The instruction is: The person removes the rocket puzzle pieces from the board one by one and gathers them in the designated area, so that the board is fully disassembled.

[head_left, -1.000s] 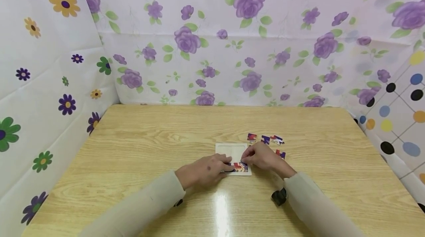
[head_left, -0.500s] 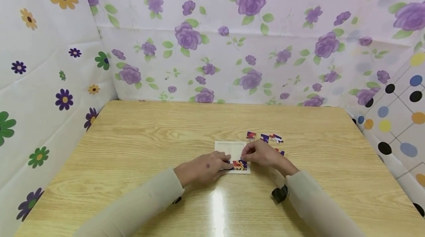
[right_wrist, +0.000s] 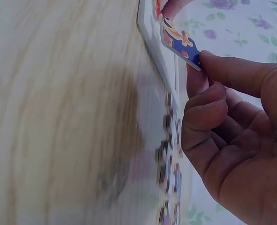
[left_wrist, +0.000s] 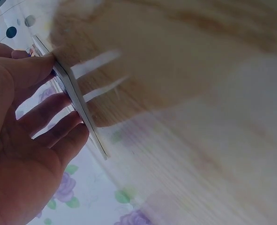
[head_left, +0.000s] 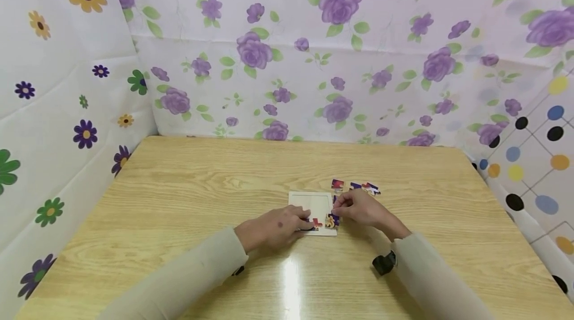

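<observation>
A white jigsaw tray (head_left: 312, 202) lies on the table. My left hand (head_left: 280, 225) rests on its left part, thumb and fingers spread along its edge in the left wrist view. Partly under that hand, a red and purple piece (head_left: 316, 222) sits in the tray's lower row. My right hand (head_left: 360, 208) pinches a jigsaw piece (right_wrist: 180, 40), blue with a yellow and orange pattern, between thumb and index finger. In the head view this piece overlaps the tray's lower right corner; the right wrist view shows it tilted.
Several loose jigsaw pieces (head_left: 370, 189) lie just beyond the right hand, with a red one (head_left: 338, 184) near the tray's upper right corner. The wooden table (head_left: 215, 170) meets flower-patterned cloth (head_left: 197, 71) at the back and sides.
The blue and yellow piece sat beside the red piece in the lower row; it has come away to the right with my right hand. The left hand stays on the tray.
</observation>
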`<state>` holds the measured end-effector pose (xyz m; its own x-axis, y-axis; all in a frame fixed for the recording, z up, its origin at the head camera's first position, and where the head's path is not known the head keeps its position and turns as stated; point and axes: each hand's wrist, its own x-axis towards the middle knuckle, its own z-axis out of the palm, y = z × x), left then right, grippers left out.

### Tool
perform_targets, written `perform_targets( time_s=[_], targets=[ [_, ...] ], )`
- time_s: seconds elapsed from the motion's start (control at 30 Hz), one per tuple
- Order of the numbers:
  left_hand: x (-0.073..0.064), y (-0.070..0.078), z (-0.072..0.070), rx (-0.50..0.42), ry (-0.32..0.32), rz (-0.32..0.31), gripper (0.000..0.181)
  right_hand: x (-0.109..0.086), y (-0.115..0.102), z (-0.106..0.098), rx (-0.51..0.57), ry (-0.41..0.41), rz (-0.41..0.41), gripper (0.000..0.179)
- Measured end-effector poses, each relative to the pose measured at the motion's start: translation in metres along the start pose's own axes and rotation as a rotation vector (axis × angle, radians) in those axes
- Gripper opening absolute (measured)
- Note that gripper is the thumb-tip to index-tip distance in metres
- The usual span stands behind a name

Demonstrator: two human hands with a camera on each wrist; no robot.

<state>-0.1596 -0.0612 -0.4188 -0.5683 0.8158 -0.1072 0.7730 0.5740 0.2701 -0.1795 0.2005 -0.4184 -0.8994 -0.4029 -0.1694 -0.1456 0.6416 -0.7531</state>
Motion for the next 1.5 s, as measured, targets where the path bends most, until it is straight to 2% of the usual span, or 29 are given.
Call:
perform_targets(
  time_s=[0.2,0.6,0.9,1.07,1.27,1.37,1.5],
  targets=[
    [0.0,0.0,0.001,0.008,-0.018,-0.004,0.035,-0.009,0.013,-0.005,0.001,0.015,0.022,0.01],
    [0.003,0.002,-0.002,0.01,-0.007,-0.007,0.034,-0.031,0.033,-0.022,-0.002,0.046,0.069,0.011],
    [0.005,0.003,-0.002,0.022,0.011,0.033,0.033,-0.045,0.042,-0.031,-0.041,0.07,0.096,0.012],
    [0.006,0.003,-0.003,0.017,-0.009,0.021,0.034,-0.053,0.046,-0.038,-0.06,0.075,0.095,0.012],
    [0.011,0.002,-0.009,-0.028,-0.068,-0.026,0.036,-0.06,0.05,-0.044,-0.055,0.091,0.106,0.012],
    [0.011,0.001,-0.012,-0.038,-0.099,-0.044,0.037,-0.06,0.053,-0.044,-0.056,0.1,0.123,0.012],
    [0.009,-0.001,-0.011,-0.034,-0.105,-0.043,0.037,-0.06,0.059,-0.041,-0.073,0.119,0.137,0.011]
  ],
)
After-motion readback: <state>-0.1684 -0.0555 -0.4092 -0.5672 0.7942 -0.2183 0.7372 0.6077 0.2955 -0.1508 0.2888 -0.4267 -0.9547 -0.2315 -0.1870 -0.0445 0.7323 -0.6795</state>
